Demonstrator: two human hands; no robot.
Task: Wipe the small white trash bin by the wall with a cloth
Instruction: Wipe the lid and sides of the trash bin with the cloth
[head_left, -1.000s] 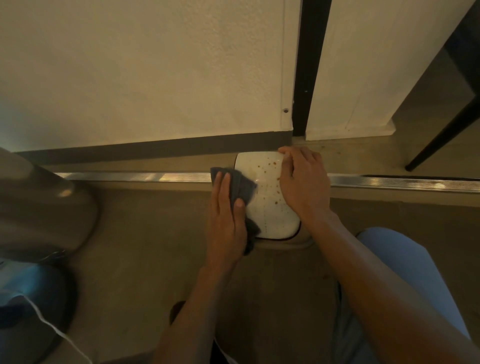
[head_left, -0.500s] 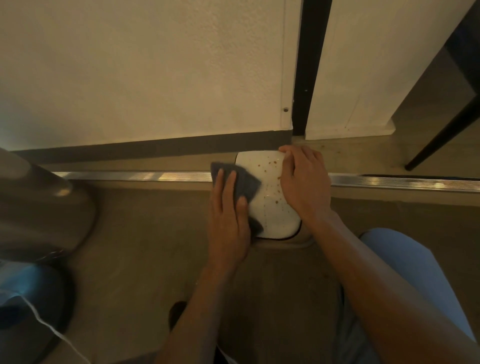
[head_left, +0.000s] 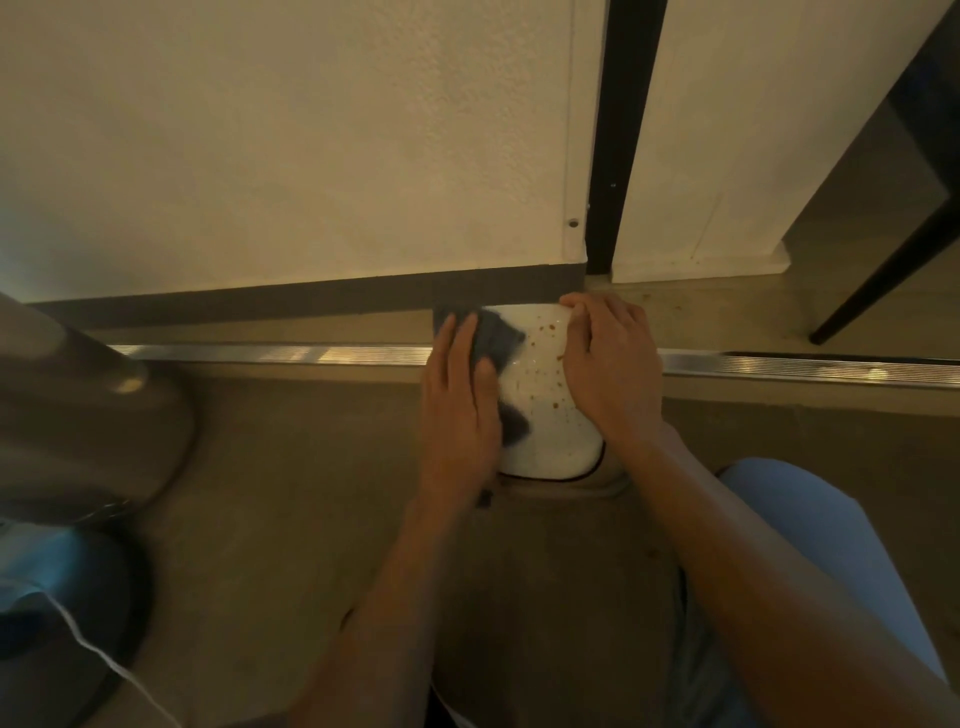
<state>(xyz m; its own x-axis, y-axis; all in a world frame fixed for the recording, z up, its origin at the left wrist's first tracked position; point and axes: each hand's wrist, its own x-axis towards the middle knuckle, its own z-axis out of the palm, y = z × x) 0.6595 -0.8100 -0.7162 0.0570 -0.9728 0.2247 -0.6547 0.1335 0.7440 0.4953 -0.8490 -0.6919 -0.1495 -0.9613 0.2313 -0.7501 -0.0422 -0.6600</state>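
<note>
Lighting: dim, warm yellow overall. Wall (head_left: 311, 130): brightest area, evenly lit, darkening toward the left edge. Metal floor strip (head_left: 291, 355): streaked glare highlights, left and far right. Floor (head_left: 285, 493): murky, with soft shadow near the forearms. Blur: large grey object (head_left: 78, 415) at near left is smeared and out of focus. Distortion: wide-angle bending at the edges; the dark door gap (head_left: 623, 130) leans.

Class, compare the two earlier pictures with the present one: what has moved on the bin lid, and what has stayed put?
The left hand has slid the dark cloth along the lid's left side, away from the person and toward the wall, its fingers flat on the cloth throughout. The right hand stays resting on the right side of the white bin lid. The brown spots between the hands remain, and the bin has not shifted.
</note>
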